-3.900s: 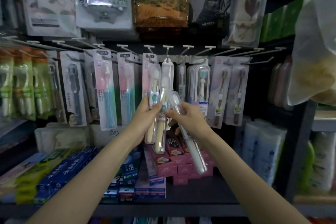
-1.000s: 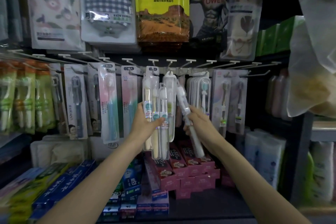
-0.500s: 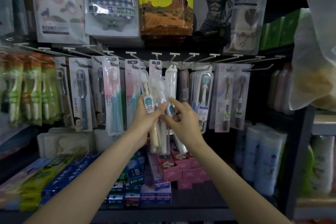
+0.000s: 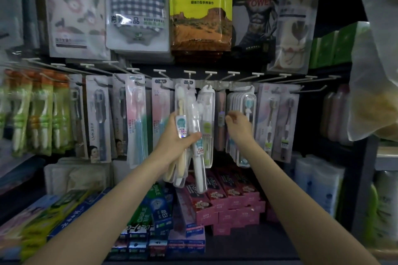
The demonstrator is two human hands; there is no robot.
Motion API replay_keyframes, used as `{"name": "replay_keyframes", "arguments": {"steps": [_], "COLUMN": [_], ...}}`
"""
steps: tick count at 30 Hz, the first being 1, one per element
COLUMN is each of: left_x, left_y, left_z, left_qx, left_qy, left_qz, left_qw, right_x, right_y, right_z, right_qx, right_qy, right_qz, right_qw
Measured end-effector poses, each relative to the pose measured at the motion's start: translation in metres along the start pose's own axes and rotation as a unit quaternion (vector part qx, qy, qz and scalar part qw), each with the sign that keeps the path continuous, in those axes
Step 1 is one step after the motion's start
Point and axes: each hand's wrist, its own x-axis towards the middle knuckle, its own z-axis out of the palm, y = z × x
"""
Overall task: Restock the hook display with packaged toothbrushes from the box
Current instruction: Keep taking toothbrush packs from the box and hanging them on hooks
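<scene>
My left hand [image 4: 175, 139] grips a bunch of clear-packaged toothbrushes [image 4: 189, 131] in front of the middle of the hook display [image 4: 211, 75]. One white pack in the bunch slants down to the right. My right hand [image 4: 238, 126] is raised to the right of the bunch, fingers loosely curled and holding nothing, in front of a hanging stack of clear toothbrush packs [image 4: 243, 114]. A white pack [image 4: 207, 118] hangs on the hook between my hands. The box is out of sight.
Rows of hanging toothbrush cards [image 4: 99, 116] fill the hooks left and right. Towel packs [image 4: 137, 8] hang above. Toothpaste boxes [image 4: 226, 196] are stacked on the shelf below. Bottles [image 4: 318, 180] stand at the lower right, a plastic bag [image 4: 379, 71] hangs at the right.
My right hand let go of the slanted toothbrush pack, which now sits in my left hand's bunch, and moved right toward the clear packs.
</scene>
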Motion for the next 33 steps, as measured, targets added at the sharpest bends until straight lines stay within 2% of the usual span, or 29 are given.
{"name": "replay_keyframes", "arguments": {"steps": [6,11,13,21,27,31,33], "left_x": [0.010,0.014,0.013,0.008,0.009,0.011,0.010], "left_y": [-0.008,-0.020,-0.022,-0.019,-0.010,-0.010,-0.011], "left_z": [-0.005,-0.013,-0.016,-0.014,-0.001,0.005,0.006], "left_qx": [0.026,0.039,0.042,0.037,0.011,-0.003,0.008], "left_qy": [0.003,0.006,0.006,-0.001,-0.021,-0.024,-0.023], "left_qz": [0.008,0.010,0.015,0.015,0.005,-0.007,-0.007], "left_qw": [1.000,0.999,0.999,0.999,1.000,1.000,1.000], "right_x": [0.049,0.061,0.060,0.040,0.019,0.015,0.011], "right_y": [-0.004,0.003,0.002,-0.025,-0.043,-0.059,-0.066], "right_z": [0.030,0.044,0.041,0.011,-0.030,-0.052,-0.060], "right_qx": [-0.113,-0.227,-0.225,-0.203,-0.232,-0.332,-0.366], "right_qy": [0.015,0.040,0.033,-0.051,-0.102,-0.069,-0.082], "right_qz": [0.024,-0.018,-0.018,0.001,-0.006,-0.051,-0.074], "right_qw": [0.993,0.973,0.974,0.978,0.967,0.939,0.924]}}
